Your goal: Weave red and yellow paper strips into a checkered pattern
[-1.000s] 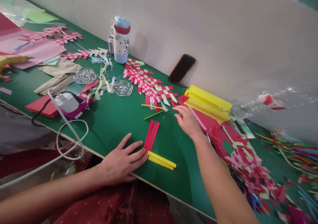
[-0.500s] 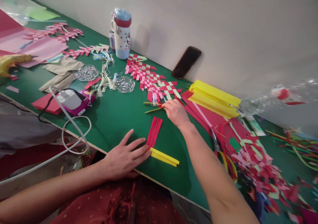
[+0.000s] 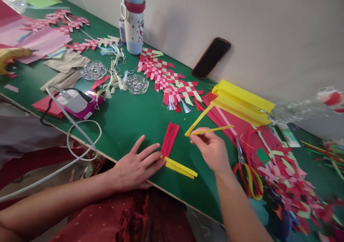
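My left hand (image 3: 139,167) lies flat near the table's front edge, fingers spread. Its fingertips press on the spot where red paper strips (image 3: 170,140) meet a folded yellow paper strip (image 3: 180,168) at an angle. My right hand (image 3: 212,149) pinches another yellow paper strip (image 3: 199,119), folded into a V with its bend at the left, and holds it just above the table. Beyond the hands rests a pile of woven paper pieces (image 3: 166,77) in red, pink and pale green, some with tassels.
Scissors (image 3: 249,177) and paper scraps (image 3: 285,188) lie right of my right arm. A folded yellow sheet (image 3: 242,104), a plastic bottle (image 3: 295,107), a phone (image 3: 211,57) and a flask (image 3: 134,23) stand along the wall. A white cable (image 3: 72,127) loops at the left.
My right hand has drawn back from the woven pile towards me and to the right, with the folded yellow strip swung round in its fingers. The left hand stays in place.
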A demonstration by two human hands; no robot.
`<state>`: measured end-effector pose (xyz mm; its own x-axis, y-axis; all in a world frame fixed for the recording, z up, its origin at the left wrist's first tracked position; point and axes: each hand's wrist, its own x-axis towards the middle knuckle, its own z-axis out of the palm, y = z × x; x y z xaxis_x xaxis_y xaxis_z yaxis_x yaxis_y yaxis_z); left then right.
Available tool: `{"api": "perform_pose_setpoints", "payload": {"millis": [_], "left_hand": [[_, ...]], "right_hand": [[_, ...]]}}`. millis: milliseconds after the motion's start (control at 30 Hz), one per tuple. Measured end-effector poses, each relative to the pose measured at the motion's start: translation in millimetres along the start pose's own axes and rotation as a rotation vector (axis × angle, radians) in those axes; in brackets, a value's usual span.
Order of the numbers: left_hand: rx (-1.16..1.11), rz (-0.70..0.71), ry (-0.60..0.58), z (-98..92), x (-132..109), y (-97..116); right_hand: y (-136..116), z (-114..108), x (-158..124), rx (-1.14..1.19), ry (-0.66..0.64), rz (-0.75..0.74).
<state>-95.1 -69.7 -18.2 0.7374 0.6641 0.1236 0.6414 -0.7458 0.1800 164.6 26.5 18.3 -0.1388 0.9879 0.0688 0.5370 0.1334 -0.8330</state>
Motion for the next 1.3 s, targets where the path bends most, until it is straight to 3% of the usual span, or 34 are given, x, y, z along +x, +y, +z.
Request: {"api": "perform_pose_setpoints", "payload": {"millis": [133,300,600,767,867,967,1200,1300], "left_hand": [[0.015,-0.022,0.014,-0.9,-0.4,0.8],[0.025,-0.024,-0.006,-1.3,-0.5,0.8],[0.011,0.009,0.014,0.3,-0.3,0.2],[-0.047,0.013,0.070,-2.5,3.4,0.3],[-0.087,-0.019,0.116,-0.4,7.3,1.3],[-0.086,-0.043,0.089,4.1,9.4,4.1],[-0.099,0.006,0.034,6.6,8.8,5.6],[-0.121,0.053,-0.024,2.6,10.5,0.6]], "right_hand": [[-2.5,14.8,-27.1,0.191,-0.007,0.007],[-4.0,28.0,-36.1,0.370,-0.035,0.056],[-0.7,27.9,-43.6,0.394,0.035,0.164],[-4.9,28.4,-46.9,0.504,0.079,0.120],[-3.9,25.8,-45.7,0.372,0.092,0.054],[1.4,17.7,-43.6,0.217,0.138,0.037],[17.0,-8.9,-40.7,0.093,0.244,0.209],[16.4,-16.5,-42.0,0.044,0.181,0.312]]}}
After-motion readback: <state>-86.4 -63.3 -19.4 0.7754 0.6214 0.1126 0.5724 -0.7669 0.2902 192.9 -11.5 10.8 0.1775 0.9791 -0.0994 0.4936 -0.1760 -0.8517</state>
